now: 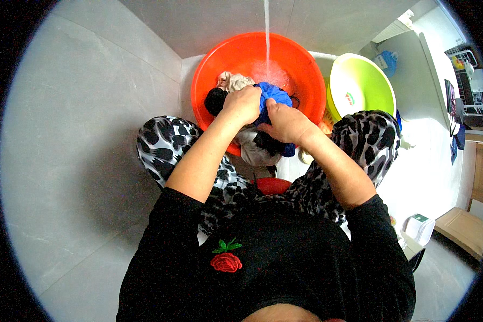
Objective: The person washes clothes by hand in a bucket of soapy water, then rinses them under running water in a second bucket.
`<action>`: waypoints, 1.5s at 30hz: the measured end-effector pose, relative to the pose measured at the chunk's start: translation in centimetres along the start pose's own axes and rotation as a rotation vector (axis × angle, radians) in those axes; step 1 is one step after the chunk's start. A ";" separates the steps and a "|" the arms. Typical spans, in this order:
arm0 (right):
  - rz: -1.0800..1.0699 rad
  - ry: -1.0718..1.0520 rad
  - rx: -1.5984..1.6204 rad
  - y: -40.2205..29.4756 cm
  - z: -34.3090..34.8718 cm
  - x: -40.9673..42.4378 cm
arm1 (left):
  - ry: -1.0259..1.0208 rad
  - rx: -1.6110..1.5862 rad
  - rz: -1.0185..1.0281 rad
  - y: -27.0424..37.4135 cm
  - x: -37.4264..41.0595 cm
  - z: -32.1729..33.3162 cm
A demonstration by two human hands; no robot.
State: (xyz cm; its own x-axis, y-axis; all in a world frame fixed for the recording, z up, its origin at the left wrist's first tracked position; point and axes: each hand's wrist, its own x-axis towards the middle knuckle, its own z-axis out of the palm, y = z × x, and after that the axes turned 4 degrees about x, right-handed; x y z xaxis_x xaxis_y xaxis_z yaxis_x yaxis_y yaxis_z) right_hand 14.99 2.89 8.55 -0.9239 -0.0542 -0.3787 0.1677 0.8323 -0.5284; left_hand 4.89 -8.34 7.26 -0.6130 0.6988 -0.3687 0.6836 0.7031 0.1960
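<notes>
Bunched blue cloth (pixel 276 95) is gripped between my left hand (pixel 243 104) and my right hand (pixel 288 122), over a large orange-red plastic basin (pixel 209 60). Both hands are curled, with the fingertips partly hidden in the fabric. Beige cloth (pixel 240 82) and a black bundle of cloth (pixel 215 102) lie beside my left hand. Below my hands, grey and black cloth (pixel 259 151) hangs over the basin's near rim. A stream of water (pixel 267 36) falls into the basin behind the blue cloth.
A yellow-green basin (pixel 364 86) leans right of the orange-red one. Behind it stands a blue container (pixel 386 63). Grey tiled walls (pixel 92 120) close in on the left and back. A red seat-like object (pixel 271 186) shows between my legs. Wooden cabinet doors (pixel 465 231) are at far right.
</notes>
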 end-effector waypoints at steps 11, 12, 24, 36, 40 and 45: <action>-0.001 0.006 0.023 0.3 0.4 0.1 | 0.034 0.006 0.021 -0.1 0.1 0.4; -0.002 0.005 0.030 0.4 0.4 0.1 | 0.029 0.007 0.015 -0.2 0.1 0.5; 0.030 -0.024 0.036 0.4 0.3 0.3 | 0.038 -0.008 0.011 -0.4 0.4 0.7; 0.035 -0.017 0.030 0.0 0.1 0.1 | 0.053 -0.004 0.014 -0.4 0.3 0.8; 0.054 -0.023 0.045 0.0 -0.1 -0.1 | 0.039 -0.024 0.003 0.1 0.1 0.4; 0.039 0.014 0.059 -0.1 0.1 -0.1 | 0.046 -0.027 0.024 -0.3 0.1 0.6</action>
State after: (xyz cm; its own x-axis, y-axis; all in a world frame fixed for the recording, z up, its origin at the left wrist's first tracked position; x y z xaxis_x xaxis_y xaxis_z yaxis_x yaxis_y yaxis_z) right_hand 15.11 2.73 8.59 -0.9208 -0.0143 -0.3897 0.2236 0.7995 -0.5576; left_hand 4.84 -8.58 6.63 -0.6143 0.7205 -0.3219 0.6878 0.6888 0.2291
